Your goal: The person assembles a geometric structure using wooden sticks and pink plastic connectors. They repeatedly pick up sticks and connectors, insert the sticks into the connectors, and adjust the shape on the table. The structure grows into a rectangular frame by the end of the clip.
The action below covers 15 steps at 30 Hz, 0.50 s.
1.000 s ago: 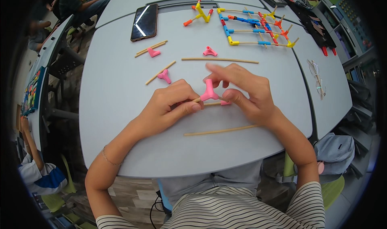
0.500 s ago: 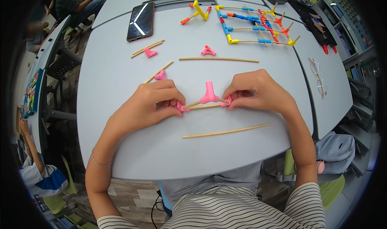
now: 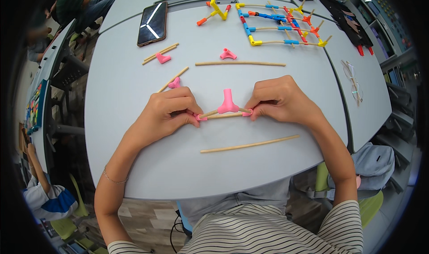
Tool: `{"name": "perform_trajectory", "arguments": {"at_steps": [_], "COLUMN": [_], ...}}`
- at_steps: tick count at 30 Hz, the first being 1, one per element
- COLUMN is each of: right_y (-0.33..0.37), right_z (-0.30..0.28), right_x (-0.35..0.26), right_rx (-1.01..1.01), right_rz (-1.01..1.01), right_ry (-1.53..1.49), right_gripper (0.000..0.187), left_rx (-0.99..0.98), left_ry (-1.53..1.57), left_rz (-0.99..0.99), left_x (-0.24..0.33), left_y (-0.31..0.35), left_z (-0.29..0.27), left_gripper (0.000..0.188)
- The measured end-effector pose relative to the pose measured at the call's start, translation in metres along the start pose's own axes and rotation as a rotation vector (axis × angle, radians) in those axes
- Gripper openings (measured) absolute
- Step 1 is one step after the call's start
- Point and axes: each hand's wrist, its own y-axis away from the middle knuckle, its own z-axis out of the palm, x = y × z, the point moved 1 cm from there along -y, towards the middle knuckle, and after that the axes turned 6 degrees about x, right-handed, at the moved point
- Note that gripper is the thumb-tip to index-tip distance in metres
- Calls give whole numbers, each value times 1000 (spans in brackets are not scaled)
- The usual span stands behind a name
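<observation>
My left hand pinches a pink connector at the left corner of a small triangle of wooden sticks. At its right corner my right hand grips another pink connector. A straight wooden stick joins these two corners. Two short sticks slant up from them to a three-armed pink connector, whose free arm points away from me. Nearer to me a loose wooden stick lies on the white table. Beyond my hands lie another stick and a pink connector.
Left of centre are a stick with a pink connector, and more sticks beside a pink elbow. Farther back lie a phone, a yellow-and-red piece and a colourful stick frame. Glasses rest at right.
Both hands still hold the triangle's two corners, and its near stick and slanted sticks now sit closer together. The whole view has shifted slightly.
</observation>
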Motion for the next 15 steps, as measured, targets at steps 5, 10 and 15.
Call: {"name": "perform_trajectory", "arguments": {"at_steps": [5,10,15], "right_y": [-2,3,15], "right_z": [-11,-34,-68], "right_x": [-3,5,16], "right_rx": [-15,-55,-48], "right_rz": [93,145,283], "right_ry": [17,122,210], "right_gripper": [14,15,16], "left_rx": [42,93,304], "left_ry": [-1,-35,-181], "left_rz": [-72,-60,-22], "left_x": [9,11,3], "left_y": [-2,-2,-2], "left_z": [5,3,-18], "left_gripper": [20,23,21]}}
